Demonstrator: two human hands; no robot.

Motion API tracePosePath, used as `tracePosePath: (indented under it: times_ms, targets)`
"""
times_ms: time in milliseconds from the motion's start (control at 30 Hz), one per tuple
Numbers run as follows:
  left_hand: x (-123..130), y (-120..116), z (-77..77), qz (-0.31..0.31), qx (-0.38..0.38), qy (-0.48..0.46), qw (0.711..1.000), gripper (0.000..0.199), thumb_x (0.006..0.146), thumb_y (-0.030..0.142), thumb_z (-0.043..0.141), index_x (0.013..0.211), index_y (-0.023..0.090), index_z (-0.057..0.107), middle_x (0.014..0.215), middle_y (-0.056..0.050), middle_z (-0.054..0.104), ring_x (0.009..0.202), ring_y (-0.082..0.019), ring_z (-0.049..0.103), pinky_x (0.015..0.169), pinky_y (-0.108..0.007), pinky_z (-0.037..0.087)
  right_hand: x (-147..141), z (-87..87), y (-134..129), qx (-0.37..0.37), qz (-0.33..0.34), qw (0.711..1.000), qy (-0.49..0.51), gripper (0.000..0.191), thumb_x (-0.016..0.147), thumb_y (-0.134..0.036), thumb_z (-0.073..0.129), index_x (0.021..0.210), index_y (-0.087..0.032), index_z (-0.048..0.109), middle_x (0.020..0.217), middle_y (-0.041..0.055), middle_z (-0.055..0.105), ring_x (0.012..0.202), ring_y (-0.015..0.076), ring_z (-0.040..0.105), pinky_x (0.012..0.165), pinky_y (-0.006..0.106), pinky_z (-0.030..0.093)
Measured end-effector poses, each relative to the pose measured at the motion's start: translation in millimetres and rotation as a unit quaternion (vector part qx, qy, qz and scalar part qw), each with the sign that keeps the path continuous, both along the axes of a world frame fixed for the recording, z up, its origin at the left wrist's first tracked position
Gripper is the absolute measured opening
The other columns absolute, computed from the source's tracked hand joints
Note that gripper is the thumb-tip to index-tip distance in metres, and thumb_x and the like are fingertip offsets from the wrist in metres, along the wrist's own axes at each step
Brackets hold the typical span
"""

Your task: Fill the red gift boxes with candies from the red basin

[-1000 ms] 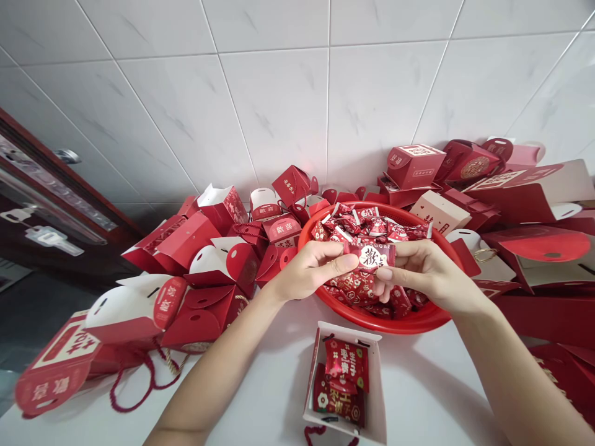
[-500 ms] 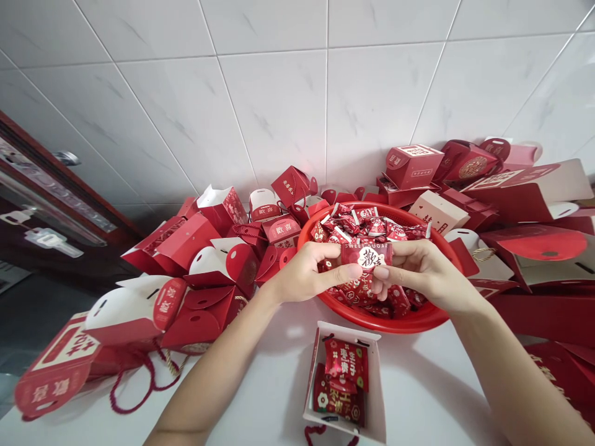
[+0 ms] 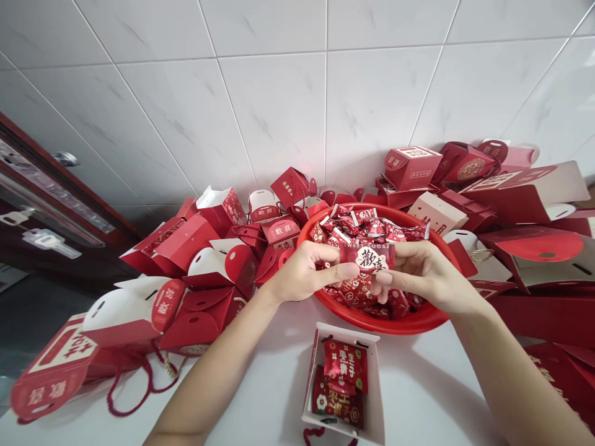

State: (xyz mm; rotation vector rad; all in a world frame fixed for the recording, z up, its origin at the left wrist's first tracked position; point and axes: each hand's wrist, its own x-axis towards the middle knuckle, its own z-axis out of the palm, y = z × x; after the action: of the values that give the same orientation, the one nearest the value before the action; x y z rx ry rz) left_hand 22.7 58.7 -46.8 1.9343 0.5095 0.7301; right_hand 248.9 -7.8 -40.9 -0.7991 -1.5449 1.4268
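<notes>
Between my two hands is a red wrapped candy (image 3: 368, 256) marked "SWEET SUGAR", its printed face turned toward me. My left hand (image 3: 312, 271) pinches its left end with thumb and fingers. On its right end, my right hand (image 3: 416, 272) has the thumb in front and the fingers partly hidden behind. Both hands are over a red plastic basket (image 3: 395, 325) heaped with wrapped candies (image 3: 372, 226). Nearer to me stands an open paper box (image 3: 379, 371) holding several red packets (image 3: 344, 365), with a dark red cord at its bottom edge.
Red and white gift boxes (image 3: 223, 266) crowd the left side of the white table (image 3: 251, 378). More boxes (image 3: 534, 248) are piled on the right. A tiled wall (image 3: 274, 111) rises behind, and a dark wooden door with keys (image 3: 51, 241) is at far left.
The candy's label is a little more exposed as my right thumb has shifted slightly right. Both hands keep hold of it above the basket; the view has moved very slightly.
</notes>
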Motion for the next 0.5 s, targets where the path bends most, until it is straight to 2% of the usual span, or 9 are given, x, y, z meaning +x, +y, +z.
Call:
tracePosePath:
  times_ms: [233,367,500]
  targets:
    - [-0.1,-2.4,3.5,0.018,-0.016,-0.032,0.999,0.050,0.088,0.049,0.072,0.054,0.016,0.053,0.056,0.001,0.053,0.056,-0.010,0.045,0.055,-0.027,0.038,-1.3,2.9,-0.7,-0.006,0.019,1.000,0.005,0.021,0.085,-0.018,0.082,0.105,-0.018,0.079,0.080,0.0015,0.076,0.065,0.0094,0.070,0.063,0.018,0.059]
    - [-0.4,-2.4,4.4,0.015,-0.010,-0.048,0.999,0.055,0.088,0.049,0.070,0.052,0.017,0.046,0.056,0.002,0.047,0.056,-0.010,0.040,0.054,-0.027,0.034,-0.7,-0.3,0.0,-0.005,0.018,1.000,-0.004,0.020,0.086,-0.021,0.081,0.105,-0.016,0.077,0.080,0.0033,0.076,0.064,0.0102,0.070,0.063,0.019,0.059]
    - [0.0,-2.7,3.0,0.019,-0.011,-0.045,0.999,0.058,0.088,0.051,0.071,0.050,0.018,0.041,0.055,0.003,0.043,0.054,-0.010,0.037,0.052,-0.028,0.030,-1.3,-1.3,0.5,-0.004,0.011,1.000,-0.008,0.015,0.087,-0.024,0.081,0.098,-0.015,0.075,0.079,0.0034,0.076,0.064,0.0110,0.071,0.062,0.020,0.060]
